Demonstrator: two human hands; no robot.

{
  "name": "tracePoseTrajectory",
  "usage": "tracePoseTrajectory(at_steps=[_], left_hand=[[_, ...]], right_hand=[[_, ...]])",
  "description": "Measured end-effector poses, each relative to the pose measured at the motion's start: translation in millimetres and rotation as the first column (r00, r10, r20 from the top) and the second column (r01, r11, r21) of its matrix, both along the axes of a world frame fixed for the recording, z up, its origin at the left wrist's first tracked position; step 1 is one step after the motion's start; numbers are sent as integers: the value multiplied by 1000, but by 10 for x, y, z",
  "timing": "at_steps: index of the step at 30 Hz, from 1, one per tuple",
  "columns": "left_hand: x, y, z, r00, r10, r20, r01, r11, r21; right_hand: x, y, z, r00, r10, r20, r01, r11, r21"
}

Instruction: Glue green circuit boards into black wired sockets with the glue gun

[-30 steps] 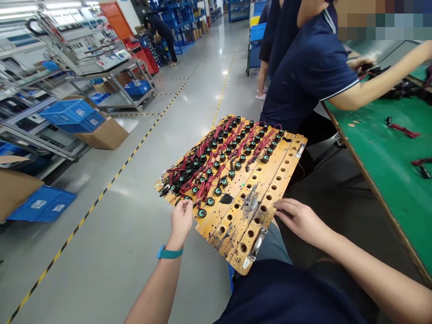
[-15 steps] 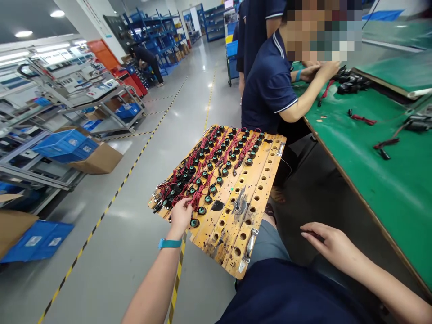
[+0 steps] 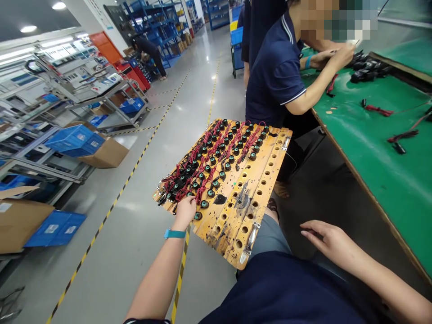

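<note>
While the wooden board (image 3: 256, 171) is jutting out in front of the person's torso, a cardboard box (image 3: 25, 220) is standing well off to its left, with blue bins (image 3: 57, 228) sitting just beside that box, on the side nearer the board. Moving in, the left hand (image 3: 186, 210), with a teal band (image 3: 174, 234) circling the wrist, is reaching over the board's left edge! Its fingers are bunching close together right at the red wires (image 3: 204, 186); whether they're clamping one, I cannot tell. Just beside that hand, a round black part (image 3: 204, 204) is resting on the board, and more like it are lining up in rows, the wires snaking between them towards the far edge. On the board's right side, holes (image 3: 250, 217) are running in rows, and a metal handle (image 3: 251, 240) is gleaming at the near right corner. Beyond the far right corner, a co-worker's sleeve (image 3: 290, 85) is showing dark blue. Right of the board, well apart from it and the other hand, the right hand (image 3: 329, 236) is hanging bare, fingers loosely curling, holding nothing. Farther right of the board, the green table (image 3: 388, 180) is carrying a red-and-black cable (image 3: 380, 109).
</note>
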State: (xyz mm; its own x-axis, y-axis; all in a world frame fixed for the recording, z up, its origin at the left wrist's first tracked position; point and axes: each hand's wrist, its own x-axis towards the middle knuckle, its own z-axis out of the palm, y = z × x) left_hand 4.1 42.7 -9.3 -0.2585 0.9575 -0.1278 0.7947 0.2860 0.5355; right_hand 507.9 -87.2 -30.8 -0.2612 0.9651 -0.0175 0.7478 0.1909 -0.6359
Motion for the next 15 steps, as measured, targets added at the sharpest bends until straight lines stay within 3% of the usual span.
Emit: tracePoseTrajectory(at_steps=[5,9,12,15], left_hand=[[109,-171,117,996,61,-72,-54,994,98],[-65,-633,208,965,253,-68,-236,952,193],[-226,-1150,61,904,425,-40,-416,898,143],[-119,-1723,-272,869,495,15,-493,868,-52]], right_hand=[[8,-24,9,1000,3,7,-3,1000,-8],[39,-51,18,1000,0,17,0,1000,0],[68,-63,6,1000,-18,21,18,1000,-1],[79,-55,-5,999,-23,22,23,1000,-14]])
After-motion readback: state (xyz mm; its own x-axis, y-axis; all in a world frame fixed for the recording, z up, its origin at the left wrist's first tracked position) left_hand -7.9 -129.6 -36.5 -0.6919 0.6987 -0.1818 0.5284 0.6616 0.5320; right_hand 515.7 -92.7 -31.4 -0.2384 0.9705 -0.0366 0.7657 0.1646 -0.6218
